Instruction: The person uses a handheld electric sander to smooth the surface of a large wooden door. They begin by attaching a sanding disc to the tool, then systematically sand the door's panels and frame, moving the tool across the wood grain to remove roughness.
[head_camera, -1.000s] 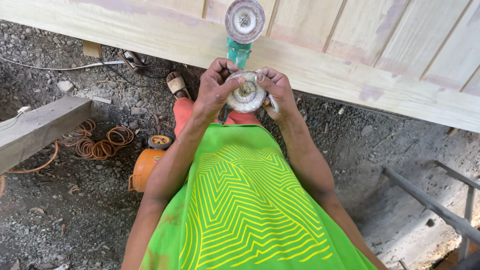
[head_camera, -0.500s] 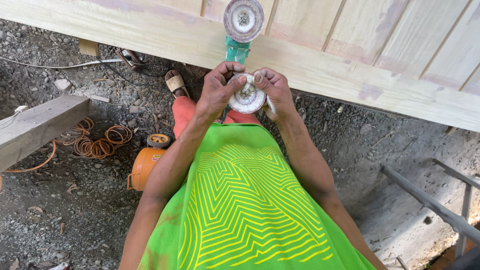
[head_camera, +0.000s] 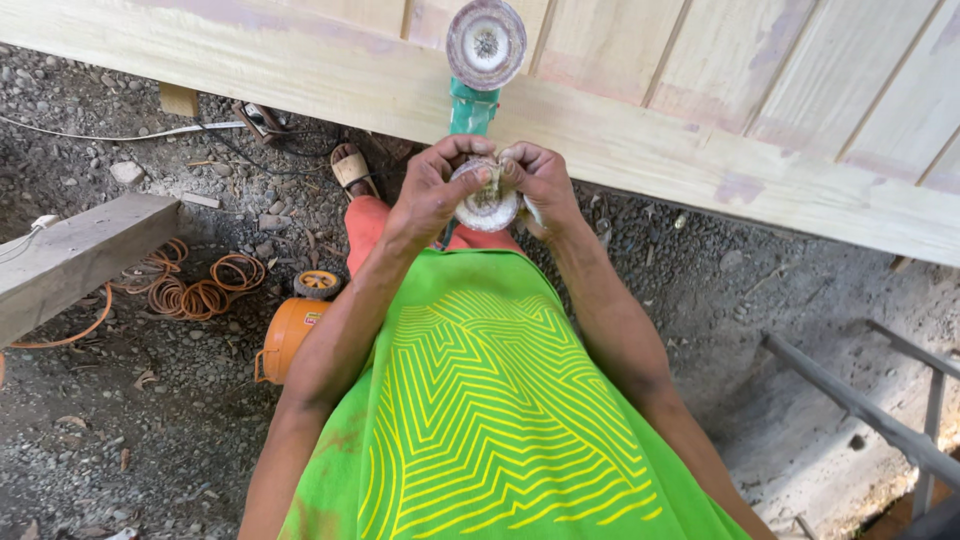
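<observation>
below the grinder (head_camera: 478, 70) — hands (head_camera: 432, 195) grip disc (head_camera: 486, 200)

A bright green shirt (head_camera: 480, 420) patterned with yellow zigzag lines, bare arms, red shorts (head_camera: 370, 225) above the shirt, and a brown sandal (head_camera: 352, 168) beyond them.

I see my fingers (head_camera: 470, 180) covering the pale disc's (head_camera: 487, 208) rim — the green grinder's (head_camera: 470, 110) body hidden behind my hands — wooden panel (head_camera: 700, 110) cut off above.

Green shirt (head_camera: 480, 420) with yellow zigzag lines; teal grinder (head_camera: 472, 105); orange hose (head_camera: 190, 290).
</observation>
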